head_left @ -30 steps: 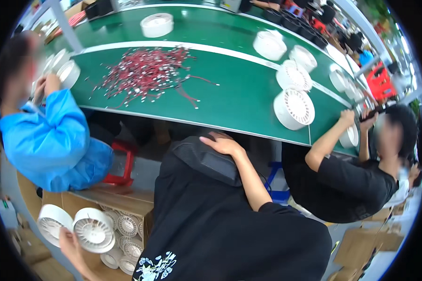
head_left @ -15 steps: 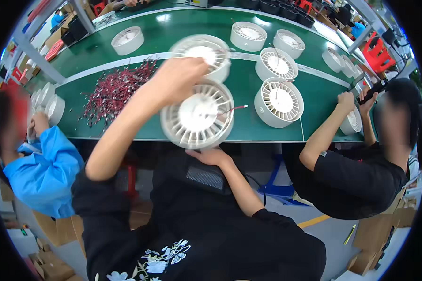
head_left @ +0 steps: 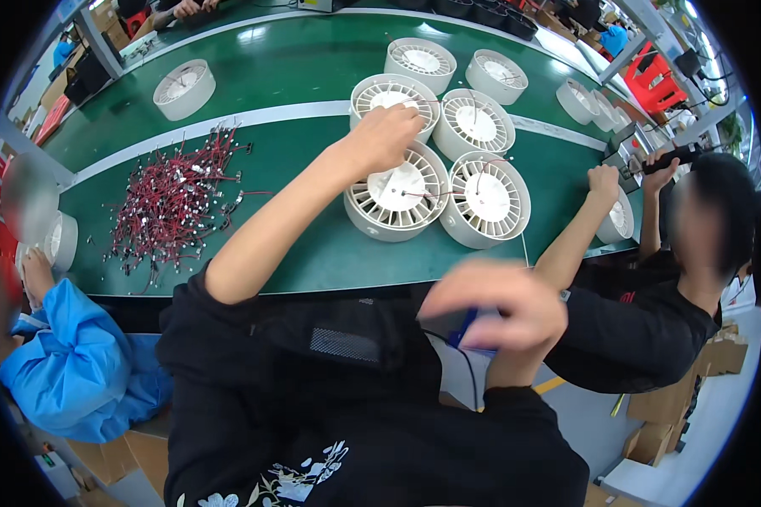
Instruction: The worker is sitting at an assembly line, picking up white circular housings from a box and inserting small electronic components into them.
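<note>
My left hand (head_left: 387,137) reaches over the green table, its fingers closed at the near rim of a white round slatted housing (head_left: 372,90). Just below that hand, a nearer white housing (head_left: 396,217) has a short red and black wire lying across its hub. Two more slatted housings (head_left: 492,230) (head_left: 482,152) stand close on its right. My right hand (head_left: 503,306), blurred, is raised in front of the table edge. Its fingers are curved apart from the thumb, with nothing seen between them.
A heap of red and black wires with white connectors (head_left: 173,203) lies on the left of the green table (head_left: 313,253). More housings (head_left: 184,89) stand farther off. A person in blue (head_left: 84,355) sits left; another in black (head_left: 643,329) works at right with a dark tool (head_left: 672,159).
The two housings near my left hand have moved to the right, beside the others, and now stand on the table. My right hand has left the nearer one and come back toward me.
</note>
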`<state>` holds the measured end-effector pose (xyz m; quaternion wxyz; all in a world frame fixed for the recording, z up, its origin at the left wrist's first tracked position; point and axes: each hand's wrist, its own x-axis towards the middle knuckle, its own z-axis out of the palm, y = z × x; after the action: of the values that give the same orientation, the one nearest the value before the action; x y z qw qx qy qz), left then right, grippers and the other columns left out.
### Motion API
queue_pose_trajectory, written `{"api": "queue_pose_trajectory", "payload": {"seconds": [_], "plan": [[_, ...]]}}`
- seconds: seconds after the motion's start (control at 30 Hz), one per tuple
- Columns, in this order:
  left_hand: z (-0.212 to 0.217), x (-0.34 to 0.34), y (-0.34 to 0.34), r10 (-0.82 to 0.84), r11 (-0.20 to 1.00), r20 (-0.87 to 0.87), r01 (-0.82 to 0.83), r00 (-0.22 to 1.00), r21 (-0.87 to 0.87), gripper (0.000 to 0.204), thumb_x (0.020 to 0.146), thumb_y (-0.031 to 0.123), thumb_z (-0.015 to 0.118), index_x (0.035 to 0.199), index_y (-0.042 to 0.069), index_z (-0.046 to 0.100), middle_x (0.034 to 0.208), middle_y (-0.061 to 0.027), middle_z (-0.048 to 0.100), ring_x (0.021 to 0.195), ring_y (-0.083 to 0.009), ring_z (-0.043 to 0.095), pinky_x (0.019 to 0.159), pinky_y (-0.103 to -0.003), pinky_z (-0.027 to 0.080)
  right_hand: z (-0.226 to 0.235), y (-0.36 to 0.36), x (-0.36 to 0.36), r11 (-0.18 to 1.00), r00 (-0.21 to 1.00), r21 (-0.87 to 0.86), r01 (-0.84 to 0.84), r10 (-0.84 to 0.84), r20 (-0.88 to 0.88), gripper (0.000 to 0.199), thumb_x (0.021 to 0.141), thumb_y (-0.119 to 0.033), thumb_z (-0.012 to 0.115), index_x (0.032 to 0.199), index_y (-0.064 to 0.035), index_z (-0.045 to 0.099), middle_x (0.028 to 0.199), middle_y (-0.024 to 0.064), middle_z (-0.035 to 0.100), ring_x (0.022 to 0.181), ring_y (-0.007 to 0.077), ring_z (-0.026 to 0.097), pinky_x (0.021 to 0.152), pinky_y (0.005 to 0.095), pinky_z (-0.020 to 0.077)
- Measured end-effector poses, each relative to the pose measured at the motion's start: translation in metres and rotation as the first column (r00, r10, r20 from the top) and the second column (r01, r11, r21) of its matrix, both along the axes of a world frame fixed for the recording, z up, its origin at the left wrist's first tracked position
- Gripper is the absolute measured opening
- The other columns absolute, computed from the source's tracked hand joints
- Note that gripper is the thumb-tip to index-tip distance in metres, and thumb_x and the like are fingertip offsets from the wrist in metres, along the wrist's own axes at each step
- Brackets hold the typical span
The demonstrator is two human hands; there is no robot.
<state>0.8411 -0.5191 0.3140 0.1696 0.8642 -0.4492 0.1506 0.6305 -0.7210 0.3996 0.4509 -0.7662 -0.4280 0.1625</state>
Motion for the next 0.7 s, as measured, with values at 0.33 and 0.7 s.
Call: {"api": "queue_pose_trajectory", "payload": {"seconds": [0.33,0.7], "plan": [[-0.008,-0.025,0.021,0.208,0.975,0.2,-0.186,0.957,-0.124,0.034,0.075,0.012,0.074,0.105,-0.002,0.062,0.114,-0.021,0.058,0.116,-0.0363,0.054,0.093,-0.044,0.049,-0.06,0.019,0.073,0.543,0.598,-0.31,0.781,-0.506,0.621,0.081,0.093,-0.049,0.062,0.151,0.0009,0.034,0.155,0.024,0.037,0.147,0.0426,0.026,0.12,0.0512,0.02],[0.03,-0.394,0.316,0.009,0.93,-0.988,-0.365,0.155,-0.049,0.023,0.098,0.027,0.067,0.093,0.004,0.07,0.083,-0.0069,0.07,0.067,-0.0136,0.063,0.058,-0.029,0.049,-0.044,0.174,0.0,0.978,0.882,-0.206,0.016,0.084,0.464,0.059,0.091,-0.03,0.07,0.14,-0.0008,0.052,0.142,0.0215,0.053,0.133,0.0414,0.047,0.112,0.0485,0.0358]]}}
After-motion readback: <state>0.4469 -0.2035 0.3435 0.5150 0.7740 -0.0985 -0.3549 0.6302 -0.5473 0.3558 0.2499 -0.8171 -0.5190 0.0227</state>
